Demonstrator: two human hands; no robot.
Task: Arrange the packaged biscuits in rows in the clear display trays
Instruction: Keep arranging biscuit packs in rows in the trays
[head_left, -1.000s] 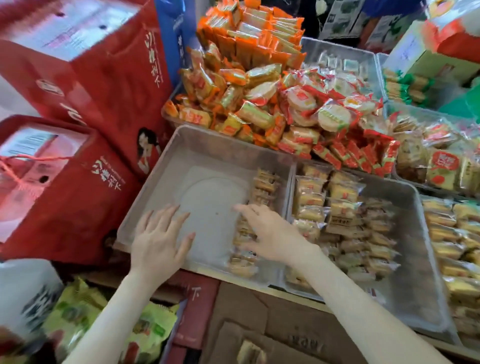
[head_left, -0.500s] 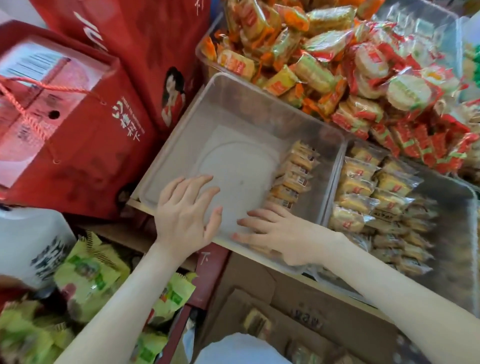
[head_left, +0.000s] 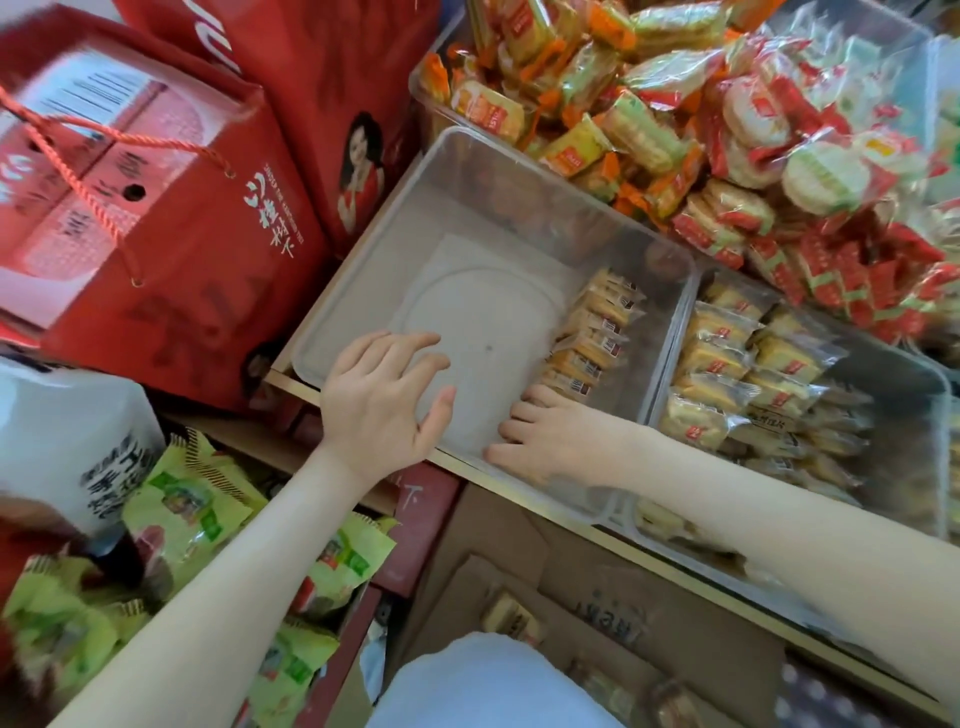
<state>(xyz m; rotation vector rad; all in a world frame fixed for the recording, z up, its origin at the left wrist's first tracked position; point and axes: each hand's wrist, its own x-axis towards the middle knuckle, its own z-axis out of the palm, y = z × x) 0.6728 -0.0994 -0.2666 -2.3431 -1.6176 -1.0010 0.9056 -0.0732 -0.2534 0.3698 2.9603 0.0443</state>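
From the head view we look down on our own two bare forearms reaching into the clear tray (head_left: 363, 291) at the shelf's front edge. Our left hand (head_left: 387, 400) hangs palm down over the tray's near left part, wrist above the front rim, fingers apart and only gently bent, thumb pointing right; it holds nothing. Our right hand (head_left: 550, 441) lies low inside the tray by the front wall, its forearm crossing the neighbouring tray (head_left: 901, 441). Its knuckles are up and its fingers are bent over toward the left. The topmost finger touches the nearest packet of the biscuit row (head_left: 597, 338), which runs along the tray's right wall; the fingertips are tucked out of sight, so we cannot tell whether they clasp a packet. The neighbouring tray holds more packaged biscuits (head_left: 727, 374) in rows. Red gift bags (head_left: 182, 249) stand to the left and heaped snack packets (head_left: 675, 130) lie behind. Against the picture half a second back, our left hand keeps its splayed pose, while the right hand's fingers, then stretched out flat, are now bent. A second ago that hand lay farther up the row; it has since slid toward the front wall.
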